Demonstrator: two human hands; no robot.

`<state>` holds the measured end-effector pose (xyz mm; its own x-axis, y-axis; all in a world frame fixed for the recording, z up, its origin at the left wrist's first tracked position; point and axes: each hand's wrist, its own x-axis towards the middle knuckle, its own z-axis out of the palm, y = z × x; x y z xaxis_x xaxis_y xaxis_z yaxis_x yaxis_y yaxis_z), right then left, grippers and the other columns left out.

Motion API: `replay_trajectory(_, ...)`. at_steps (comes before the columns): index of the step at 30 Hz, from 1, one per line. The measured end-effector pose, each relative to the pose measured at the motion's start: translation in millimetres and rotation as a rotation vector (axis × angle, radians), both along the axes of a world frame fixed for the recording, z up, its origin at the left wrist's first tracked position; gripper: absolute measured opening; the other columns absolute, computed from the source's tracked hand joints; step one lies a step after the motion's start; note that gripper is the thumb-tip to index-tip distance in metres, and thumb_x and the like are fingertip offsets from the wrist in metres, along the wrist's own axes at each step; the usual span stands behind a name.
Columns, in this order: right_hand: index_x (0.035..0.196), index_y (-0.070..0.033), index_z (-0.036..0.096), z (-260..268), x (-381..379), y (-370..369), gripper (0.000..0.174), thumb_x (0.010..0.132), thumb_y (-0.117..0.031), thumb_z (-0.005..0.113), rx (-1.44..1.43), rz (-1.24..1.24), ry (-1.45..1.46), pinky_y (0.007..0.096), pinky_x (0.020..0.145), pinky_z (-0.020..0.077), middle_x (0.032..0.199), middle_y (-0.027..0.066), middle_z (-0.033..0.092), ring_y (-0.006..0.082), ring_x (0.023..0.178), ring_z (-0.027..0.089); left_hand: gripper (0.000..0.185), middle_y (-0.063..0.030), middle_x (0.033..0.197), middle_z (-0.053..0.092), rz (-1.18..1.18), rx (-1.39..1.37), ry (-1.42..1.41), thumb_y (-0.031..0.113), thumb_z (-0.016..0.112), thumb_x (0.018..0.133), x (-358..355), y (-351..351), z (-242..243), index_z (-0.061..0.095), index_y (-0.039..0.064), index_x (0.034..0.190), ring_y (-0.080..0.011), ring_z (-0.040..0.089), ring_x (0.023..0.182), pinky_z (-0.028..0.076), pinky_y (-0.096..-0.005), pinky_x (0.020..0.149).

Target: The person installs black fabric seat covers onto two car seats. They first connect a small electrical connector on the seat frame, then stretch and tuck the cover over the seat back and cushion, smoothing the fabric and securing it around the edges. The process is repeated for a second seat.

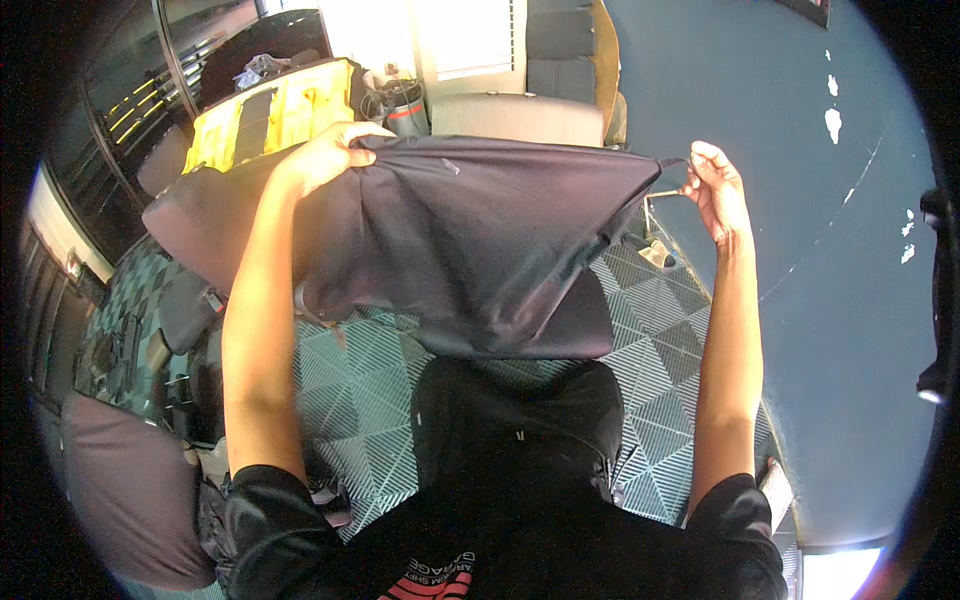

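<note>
A dark fabric cover is stretched between my two hands, hanging in folds over a padded, seat-like piece. My left hand pinches its upper edge between thumb and fingers. At the right, my right hand grips a narrow strap or cord at the cover's corner, along with a thin bent metal rod or hook that points left. The cover's far-left part lies over a rounded padded end. What lies beneath the cloth is mostly hidden.
A blue-grey wall rises close on the right. Behind the cover stand a yellow panel, a beige padded piece and a canister with a red band. Patterned tiles cover the floor. A dark padded piece lies lower left.
</note>
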<state>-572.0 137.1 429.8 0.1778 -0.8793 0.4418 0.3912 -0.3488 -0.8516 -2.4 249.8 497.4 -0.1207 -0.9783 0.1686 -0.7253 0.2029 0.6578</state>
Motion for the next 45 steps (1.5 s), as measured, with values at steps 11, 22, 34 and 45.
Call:
replay_trajectory(11, 0.118, -0.006, 0.068, -20, 0, 32, 0.020, 0.098, -0.007, 0.069, -0.073, -0.246, 0.027, 0.0257, 0.070, 0.0518, 0.098, 0.0001, 0.065, 0.0089, 0.078, 0.060, 0.027, -0.0113, 0.116, 0.073, 0.284, -0.805, 0.010, -0.001, 0.056, 0.095, -22, 53, -26, 0.070, -0.004, 0.118, -0.0206, 0.067, 0.111, 0.049, -0.0343, 0.102)
replay_trajectory(22, 0.109, -0.006, 0.069, -357, -68, 111, 0.018, 0.092, -0.010, 0.073, 0.347, -0.397, 0.921, 0.0322, 0.063, 0.0520, 0.079, 0.0001, 0.068, 0.0163, 0.068, 0.064, 0.031, -0.0124, 0.096, 0.073, 0.308, -0.211, 0.054, -0.010, 0.065, 0.075, -114, 202, -360, 0.074, 0.004, 0.101, -0.0337, 0.068, 0.094, 0.050, -0.0400, 0.087)
replay_trajectory(34, 0.136, 0.003, 0.061, -348, 223, 150, 0.076, 0.089, -0.054, 0.075, 0.363, 0.187, 1.086, 0.0430, 0.111, 0.0457, 0.138, 0.0246, 0.063, 0.0370, 0.128, 0.061, 0.028, -0.0098, 0.104, 0.072, 0.026, -0.136, -0.030, 0.002, 0.071, 0.077, -175, 216, -400, 0.072, 0.008, 0.105, -0.0318, 0.066, 0.097, 0.051, -0.0453, 0.088)
replay_trajectory(45, 0.098, -0.001, 0.071, -181, 223, 102, 0.043, 0.105, -0.042, 0.058, 0.166, 0.801, 0.855, 0.0350, 0.077, 0.0486, 0.089, 0.0010, 0.069, 0.0120, 0.084, 0.055, 0.062, -0.0174, 0.155, 0.046, -0.038, -0.394, 0.313, 0.037, 0.063, 0.097, -124, 83, -238, 0.050, 0.004, 0.148, -0.0308, 0.042, 0.146, 0.029, -0.0454, 0.122)
